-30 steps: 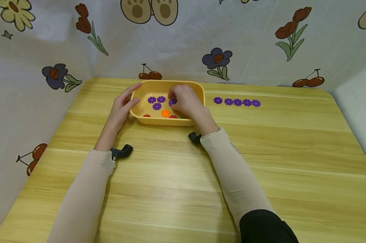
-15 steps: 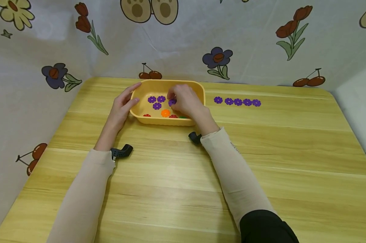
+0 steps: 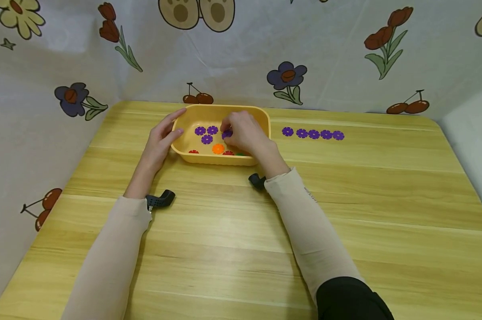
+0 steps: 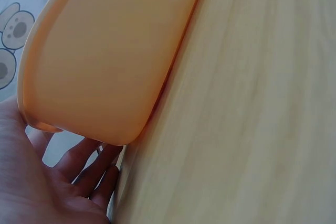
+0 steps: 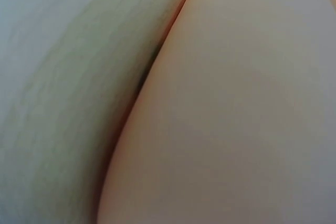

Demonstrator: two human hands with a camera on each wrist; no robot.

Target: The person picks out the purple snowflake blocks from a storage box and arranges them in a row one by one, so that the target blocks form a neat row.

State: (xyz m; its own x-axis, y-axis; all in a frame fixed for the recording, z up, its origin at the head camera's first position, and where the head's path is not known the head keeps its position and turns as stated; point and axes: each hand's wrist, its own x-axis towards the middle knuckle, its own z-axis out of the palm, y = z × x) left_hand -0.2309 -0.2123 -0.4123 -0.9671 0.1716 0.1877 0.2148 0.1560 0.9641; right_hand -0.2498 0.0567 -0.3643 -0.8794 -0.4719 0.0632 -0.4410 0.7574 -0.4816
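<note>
You have one yellow plastic bin (image 3: 214, 160). Visible inside it: four purple flower-shaped discs (image 3: 206, 139), one orange disc (image 3: 218, 149), two red discs (image 3: 228, 153), one green piece (image 3: 240, 154). To its right: five further purple discs (image 3: 314, 134).

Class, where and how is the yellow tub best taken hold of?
Probably grip the yellow tub by the rim at both short ends, one hand from each side: it is longer side to side, and its walls give thumbs an edge to hook over, as the left hand does.
</note>
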